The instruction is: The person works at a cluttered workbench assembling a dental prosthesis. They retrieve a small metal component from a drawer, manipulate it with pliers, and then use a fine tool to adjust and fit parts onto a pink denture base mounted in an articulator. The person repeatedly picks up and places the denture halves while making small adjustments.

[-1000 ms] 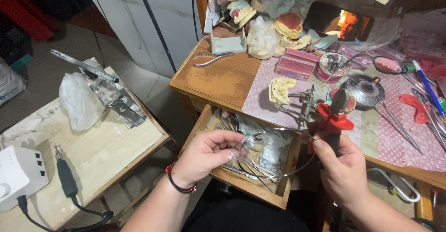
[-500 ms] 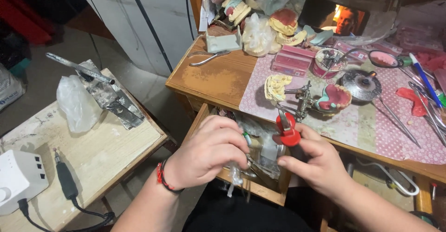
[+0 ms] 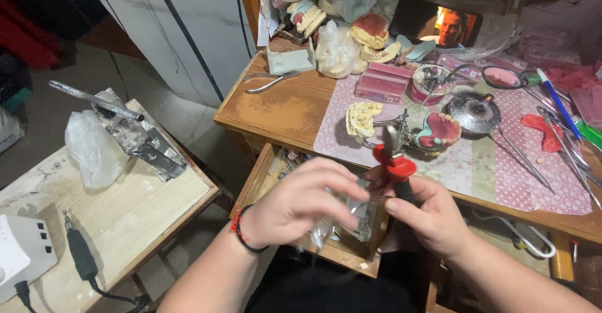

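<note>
Red-handled pliers (image 3: 394, 162) are held upright over the open wooden drawer (image 3: 313, 250), metal nose pointing up, just in front of the desk edge. Head view, the only one supplied:

Right hand (image 3: 433, 216) is closed around the lower part of the handles, thumb laid across them; grip is firm and the palm is not visible.

Left hand (image 3: 301, 203) is curled, fingers bent inward, over a small clear plastic packet (image 3: 323, 231) that hangs below the fingers. Fingertips of both hands meet just beside the plier handles. Whether the left hand also pinches a wire or other small part cannot be told; the fingers cover that spot. A red and black band (image 3: 241, 231) sits on the left wrist.

Wooden desk (image 3: 282, 109) behind the hands carries a pink patterned mat (image 3: 501, 175). On the mat, near the plier nose: a metal articulator holding a pink denture model (image 3: 436, 131), a pale plaster cast (image 3: 362, 117) just to its left, a round metal lid (image 3: 478, 112) to its right, thin metal instruments (image 3: 520, 159) beyond. Second pliers, bare metal (image 3: 269, 82), lie on the bare wood.

Side table (image 3: 113, 206), well apart at left, holds a crumpled plastic bag (image 3: 94, 150), a white control box (image 3: 22, 256) and a black handpiece (image 3: 78, 250).
</note>
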